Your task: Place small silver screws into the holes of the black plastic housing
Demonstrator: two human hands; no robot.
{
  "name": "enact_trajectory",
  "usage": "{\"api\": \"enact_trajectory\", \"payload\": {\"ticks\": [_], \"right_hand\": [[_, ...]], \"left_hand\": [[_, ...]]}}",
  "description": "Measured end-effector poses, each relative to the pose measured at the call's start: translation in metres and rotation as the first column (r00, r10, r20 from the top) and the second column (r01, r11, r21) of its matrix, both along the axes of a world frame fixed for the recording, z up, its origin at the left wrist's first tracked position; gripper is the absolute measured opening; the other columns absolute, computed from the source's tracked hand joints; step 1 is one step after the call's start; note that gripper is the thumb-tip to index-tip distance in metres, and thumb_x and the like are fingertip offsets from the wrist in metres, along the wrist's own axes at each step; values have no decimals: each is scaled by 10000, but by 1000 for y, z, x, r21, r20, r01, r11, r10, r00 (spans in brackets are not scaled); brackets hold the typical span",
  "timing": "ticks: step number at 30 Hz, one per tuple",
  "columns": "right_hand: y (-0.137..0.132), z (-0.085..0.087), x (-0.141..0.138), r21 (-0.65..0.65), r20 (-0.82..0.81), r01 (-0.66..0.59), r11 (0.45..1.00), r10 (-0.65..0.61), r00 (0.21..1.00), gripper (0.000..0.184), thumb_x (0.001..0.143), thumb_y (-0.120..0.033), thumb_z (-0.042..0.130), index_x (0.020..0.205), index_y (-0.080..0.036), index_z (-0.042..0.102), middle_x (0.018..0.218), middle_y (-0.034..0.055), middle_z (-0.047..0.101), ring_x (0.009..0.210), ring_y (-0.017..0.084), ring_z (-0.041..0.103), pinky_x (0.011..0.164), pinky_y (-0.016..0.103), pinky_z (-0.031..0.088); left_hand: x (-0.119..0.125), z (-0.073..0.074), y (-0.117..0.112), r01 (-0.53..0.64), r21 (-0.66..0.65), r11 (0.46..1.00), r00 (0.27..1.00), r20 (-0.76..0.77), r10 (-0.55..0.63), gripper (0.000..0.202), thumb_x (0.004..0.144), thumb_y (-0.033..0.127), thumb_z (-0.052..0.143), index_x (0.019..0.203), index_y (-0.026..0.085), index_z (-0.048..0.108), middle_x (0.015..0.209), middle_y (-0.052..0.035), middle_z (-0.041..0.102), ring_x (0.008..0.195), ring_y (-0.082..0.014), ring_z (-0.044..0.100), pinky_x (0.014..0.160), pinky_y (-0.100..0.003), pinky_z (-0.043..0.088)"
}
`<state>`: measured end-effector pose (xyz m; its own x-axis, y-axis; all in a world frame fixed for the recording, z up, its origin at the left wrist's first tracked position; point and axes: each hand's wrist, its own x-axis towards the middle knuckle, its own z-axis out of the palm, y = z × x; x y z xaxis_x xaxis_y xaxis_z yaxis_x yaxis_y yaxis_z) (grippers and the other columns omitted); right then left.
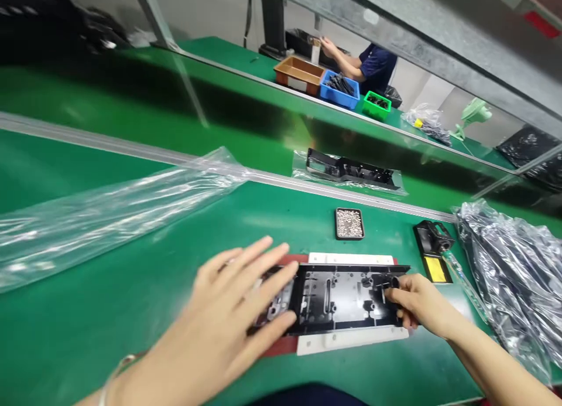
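Lying between white rails (pixel 360 337), the black plastic housing (pixel 345 297) extends beneath the left hand (pixel 230 318), fingers spread; the right hand (pixel 419 303) touches the housing's right end, whether pinching I cannot tell.

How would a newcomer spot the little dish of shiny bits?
On the green table, find the black panel between the left hand and the right hand. Just beyond it sits a small, square, dark-rimmed dish. Tiny silvery bits fill it, unlike the black stand with a yellow pad to its right.
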<state>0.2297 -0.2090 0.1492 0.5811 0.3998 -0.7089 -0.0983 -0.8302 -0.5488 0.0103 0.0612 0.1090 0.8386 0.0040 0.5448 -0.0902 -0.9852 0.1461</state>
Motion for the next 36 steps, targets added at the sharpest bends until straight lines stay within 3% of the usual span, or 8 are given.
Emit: {"api": "enact_trajectory", "payload": {"ticks": [6,10,15,19,24,27,31,36], "right_hand": [[6,1,1,-87,59,-94,992,99,993,457,1203,-59,558,764,-148,466,625,-24,546,522,116,569,448,158,365],[7,24,10,-173,228,-219,960,255,939,574,1223,-216,721,703,-129,494,622,-20,520,616,140,505,573,227,297],[46,51,34,-247,456,-332,910,412,789,300,1222,-160,718,924,-120,714,799,-20,626,735,153,538,653,246,311],[97,36,59,-339,527,-493,801,596,606,190,1184,-52,678,1030,-122,764,1050,33,680,994,217,646,874,266,481],[146,10,77,-494,453,-565,660,751,481,106,1184,-158,744,1275,-103,739,1260,109,629,1158,296,647,1067,472,595],[156,4,76,-552,388,-578,601,799,460,243,1188,-203,777,1388,-100,684,1299,125,608,1172,301,649,1082,478,607],[157,5,71,-575,326,-597,560,826,461,253,1175,-80,711,1421,-83,652,1354,137,582,1177,281,649,1099,440,605],[159,7,73,-533,289,-619,576,812,507,279,1185,-116,718,1449,-78,637,1390,149,566,1243,293,621,1137,444,578]], "left_hand": [[30,-19,-38,206,241,949,979,-50,-199,592,1107,543,432,1509,145,602,1621,-170,536,1481,-390,448,1291,-489,160],[30,-37,-36,189,164,968,981,-65,-181,570,1100,568,440,1456,181,660,1622,-129,553,1484,-374,463,1367,-457,90],[25,-49,-32,197,116,973,979,-79,-189,611,1067,594,504,1537,216,600,1662,-99,520,1507,-350,461,1397,-428,46],[21,-58,-34,133,-27,991,985,-105,-135,649,1028,669,566,1557,292,580,1639,-69,554,1580,-337,418,1397,-455,194],[20,-66,-34,72,-172,982,988,-125,-94,666,980,711,646,1506,302,629,1583,-96,606,1587,-364,431,1350,-505,359],[20,-68,-35,76,-199,977,988,-115,-101,652,981,703,656,1492,298,641,1589,-98,601,1598,-363,421,1359,-510,355],[16,-71,-40,88,-242,966,988,-103,-116,633,983,692,668,1476,295,652,1589,-100,601,1602,-359,421,1362,-507,356],[6,-70,-43,100,-279,955,988,-84,-128,596,991,660,687,1459,291,663,1587,-102,604,1598,-353,431,1363,-499,357]]}}
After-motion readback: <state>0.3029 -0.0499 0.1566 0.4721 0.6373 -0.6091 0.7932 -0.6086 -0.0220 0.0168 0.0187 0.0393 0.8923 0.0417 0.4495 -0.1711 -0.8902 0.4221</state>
